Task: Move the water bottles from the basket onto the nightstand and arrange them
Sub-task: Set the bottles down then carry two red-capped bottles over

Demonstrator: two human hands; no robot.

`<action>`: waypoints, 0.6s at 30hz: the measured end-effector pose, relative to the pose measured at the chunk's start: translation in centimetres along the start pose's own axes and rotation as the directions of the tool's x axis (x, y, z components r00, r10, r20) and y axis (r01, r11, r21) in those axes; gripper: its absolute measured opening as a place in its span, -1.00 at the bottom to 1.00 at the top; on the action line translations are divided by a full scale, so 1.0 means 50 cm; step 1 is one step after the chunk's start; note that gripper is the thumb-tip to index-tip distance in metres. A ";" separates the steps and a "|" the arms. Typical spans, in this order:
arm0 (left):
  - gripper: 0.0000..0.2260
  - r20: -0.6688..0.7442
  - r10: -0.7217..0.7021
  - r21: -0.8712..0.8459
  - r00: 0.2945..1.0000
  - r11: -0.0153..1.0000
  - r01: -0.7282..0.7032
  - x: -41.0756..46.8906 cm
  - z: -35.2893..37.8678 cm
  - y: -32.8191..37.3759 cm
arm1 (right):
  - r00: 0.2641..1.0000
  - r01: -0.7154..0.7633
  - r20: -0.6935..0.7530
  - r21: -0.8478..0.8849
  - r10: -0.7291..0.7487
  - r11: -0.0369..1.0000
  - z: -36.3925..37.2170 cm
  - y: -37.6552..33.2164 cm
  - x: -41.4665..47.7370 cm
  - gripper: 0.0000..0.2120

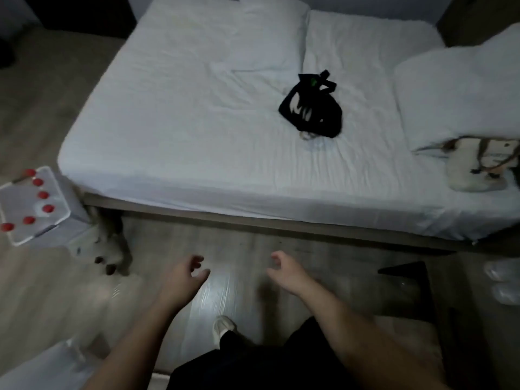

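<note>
Red-capped water bottles [43,195] line the white nightstand [19,202]; left hand [184,274] and right hand [287,273] hover empty, fingers loosely curled.

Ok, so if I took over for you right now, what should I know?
Left hand: empty, fingers loosely curled. Right hand: the same. Both hang over the floor in front of the bed.
Six red-capped bottles stand on the white nightstand beside the bed, in a curved line.
The basket is not clearly in view.
Done, it seems: bottles moved. Left: check the basket is empty, perhaps straighten the line.
</note>
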State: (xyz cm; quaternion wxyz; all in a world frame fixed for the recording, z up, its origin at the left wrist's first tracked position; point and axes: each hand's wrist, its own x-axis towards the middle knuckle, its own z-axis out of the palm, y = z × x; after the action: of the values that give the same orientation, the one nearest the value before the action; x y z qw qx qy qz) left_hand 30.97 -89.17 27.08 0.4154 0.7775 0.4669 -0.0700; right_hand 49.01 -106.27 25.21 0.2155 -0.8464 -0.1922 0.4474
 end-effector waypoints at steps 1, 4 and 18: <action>-0.68 -0.026 -0.020 -0.022 0.999 1.000 0.020 -0.004 -0.027 -0.025 | 0.999 0.034 0.028 -0.042 -0.033 0.999 0.027 -0.037 0.000 -0.53; -0.68 -0.087 -0.068 -0.100 0.994 0.993 0.060 -0.014 -0.089 -0.087 | 0.993 0.110 0.067 -0.131 -0.102 0.985 0.079 -0.132 0.008 -0.53; -0.70 -0.230 -0.223 -0.251 0.947 0.954 0.164 0.076 -0.258 -0.245 | 0.947 0.303 0.222 -0.374 -0.233 0.876 0.191 -0.389 0.174 -0.51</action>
State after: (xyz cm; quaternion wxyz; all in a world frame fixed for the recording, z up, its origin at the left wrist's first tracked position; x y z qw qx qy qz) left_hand 19.89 -74.74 26.42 0.4294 0.6770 0.5961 0.0446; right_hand 42.99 -83.69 24.94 0.0791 -0.7962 -0.4138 0.4343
